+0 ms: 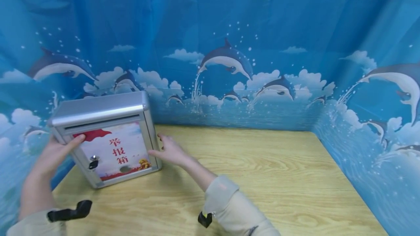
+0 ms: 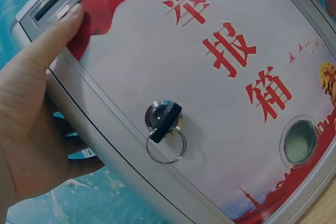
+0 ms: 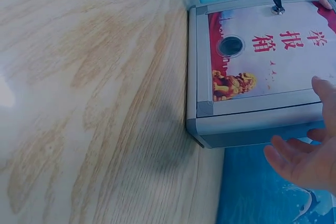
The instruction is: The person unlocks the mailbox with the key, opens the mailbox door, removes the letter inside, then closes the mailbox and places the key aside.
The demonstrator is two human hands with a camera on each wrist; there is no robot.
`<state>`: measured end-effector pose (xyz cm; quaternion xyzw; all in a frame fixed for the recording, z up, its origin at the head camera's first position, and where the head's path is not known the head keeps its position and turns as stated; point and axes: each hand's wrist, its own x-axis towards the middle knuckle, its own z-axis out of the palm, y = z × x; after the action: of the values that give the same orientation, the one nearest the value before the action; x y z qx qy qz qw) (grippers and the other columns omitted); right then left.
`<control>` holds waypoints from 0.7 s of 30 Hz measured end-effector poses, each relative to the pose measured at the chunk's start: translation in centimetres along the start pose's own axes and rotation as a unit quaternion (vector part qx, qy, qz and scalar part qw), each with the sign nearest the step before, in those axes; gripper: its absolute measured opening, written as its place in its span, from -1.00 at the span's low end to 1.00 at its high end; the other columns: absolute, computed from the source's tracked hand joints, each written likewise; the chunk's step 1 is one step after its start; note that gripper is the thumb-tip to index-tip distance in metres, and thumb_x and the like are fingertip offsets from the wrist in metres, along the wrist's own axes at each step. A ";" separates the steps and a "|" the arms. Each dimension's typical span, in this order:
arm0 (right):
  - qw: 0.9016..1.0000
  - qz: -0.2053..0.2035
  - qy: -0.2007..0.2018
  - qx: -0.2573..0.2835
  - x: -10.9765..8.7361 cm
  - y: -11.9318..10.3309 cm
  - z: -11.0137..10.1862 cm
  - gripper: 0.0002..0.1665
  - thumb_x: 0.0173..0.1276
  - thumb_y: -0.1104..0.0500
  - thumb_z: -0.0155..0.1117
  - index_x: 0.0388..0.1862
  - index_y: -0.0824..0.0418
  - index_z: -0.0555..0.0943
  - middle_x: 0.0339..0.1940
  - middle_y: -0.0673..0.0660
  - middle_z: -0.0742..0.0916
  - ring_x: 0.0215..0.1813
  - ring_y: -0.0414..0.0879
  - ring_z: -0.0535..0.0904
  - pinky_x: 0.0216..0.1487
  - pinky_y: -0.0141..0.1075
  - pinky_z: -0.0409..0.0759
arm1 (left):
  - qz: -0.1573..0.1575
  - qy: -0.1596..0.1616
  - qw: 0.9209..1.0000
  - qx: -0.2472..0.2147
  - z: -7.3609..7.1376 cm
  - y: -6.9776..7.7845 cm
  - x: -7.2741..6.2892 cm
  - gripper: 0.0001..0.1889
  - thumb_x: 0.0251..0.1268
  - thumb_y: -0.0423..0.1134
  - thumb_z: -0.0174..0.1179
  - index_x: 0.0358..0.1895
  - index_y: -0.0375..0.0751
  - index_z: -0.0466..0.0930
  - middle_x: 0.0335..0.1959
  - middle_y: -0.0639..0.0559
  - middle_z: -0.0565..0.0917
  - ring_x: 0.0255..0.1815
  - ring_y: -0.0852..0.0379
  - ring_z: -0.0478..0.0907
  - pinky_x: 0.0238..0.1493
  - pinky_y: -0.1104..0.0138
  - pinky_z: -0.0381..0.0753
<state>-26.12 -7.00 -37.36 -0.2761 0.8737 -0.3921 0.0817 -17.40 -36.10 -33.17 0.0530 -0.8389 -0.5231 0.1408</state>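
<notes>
Lettering, one item: three red Chinese characters (image 2: 229, 50), 举报箱, are running in a column down the printed front panel (image 1: 103, 150) of a silver box (image 1: 105, 109); the same three are slanting in the left wrist view, lying sideways in the right.

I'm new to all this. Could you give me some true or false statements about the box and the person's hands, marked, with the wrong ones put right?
1. The left hand grips one side of the silver box. True.
2. The right hand is far from the box. False: it is right beside the box's other side.
3. The large lettering on the front is blue. False: it is red.
4. A round window sits near the front's bottom edge. True.
5. The lock has no key. False: a key with a black head is in it.
</notes>
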 end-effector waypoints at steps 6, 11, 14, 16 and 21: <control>1.000 -0.006 0.001 0.002 0.0 -0.1 0.3 -0.08 0.23 -0.17 0.23 0.42 0.23 0.14 0.32 0.22 0.38 0.09 0.00 0.51 0.02 -0.29 0.51 | -0.016 0.012 1.000 -0.022 0.0 -1.8 0.8 -0.16 0.36 -0.02 0.01 0.43 0.33 -0.47 0.49 -0.14 -0.32 0.43 -0.24 -0.41 0.22 -0.30 -0.35; 1.000 -0.008 0.012 0.027 0.4 -0.2 0.9 -0.09 0.22 -0.13 0.26 0.40 0.26 0.16 0.30 0.21 0.41 0.15 -0.01 0.47 0.06 -0.31 0.48 | -0.004 0.038 0.998 -0.051 -0.5 -5.3 2.6 -0.18 0.32 -0.01 0.06 0.43 0.41 -0.36 0.50 0.07 -0.19 0.46 -0.03 -0.35 0.31 -0.16 -0.40; 1.000 0.001 0.019 0.023 0.5 -0.2 1.3 -0.09 0.22 -0.14 0.26 0.39 0.27 0.17 0.28 0.20 0.43 0.18 -0.02 0.45 0.09 -0.30 0.47 | 0.008 0.037 0.997 -0.061 -0.4 -5.7 2.7 -0.20 0.33 -0.02 0.05 0.42 0.44 -0.34 0.49 0.17 -0.15 0.47 0.05 -0.35 0.31 -0.12 -0.45; 1.000 0.008 0.026 0.012 0.6 -0.3 1.5 -0.09 0.22 -0.16 0.25 0.39 0.26 0.18 0.28 0.19 0.44 0.20 -0.02 0.44 0.12 -0.28 0.44 | 0.008 0.027 0.998 -0.059 -0.2 -4.8 2.2 -0.22 0.36 -0.03 0.02 0.43 0.42 -0.35 0.49 0.17 -0.17 0.46 0.06 -0.35 0.30 -0.16 -0.45; 0.999 0.025 0.043 0.000 0.8 -0.6 1.9 -0.09 0.21 -0.18 0.24 0.40 0.23 0.19 0.29 0.17 0.43 0.26 -0.02 0.38 0.20 -0.24 0.37 | -0.005 0.013 0.998 -0.056 0.3 -3.0 1.0 -0.26 0.39 -0.02 -0.03 0.44 0.39 -0.34 0.49 0.12 -0.13 0.44 0.04 -0.24 0.28 -0.22 -0.36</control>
<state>-25.88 -8.97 -38.12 -0.2369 0.8833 -0.4011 0.0536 -18.66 -37.43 -35.75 0.0560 -0.8061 -0.5691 0.1521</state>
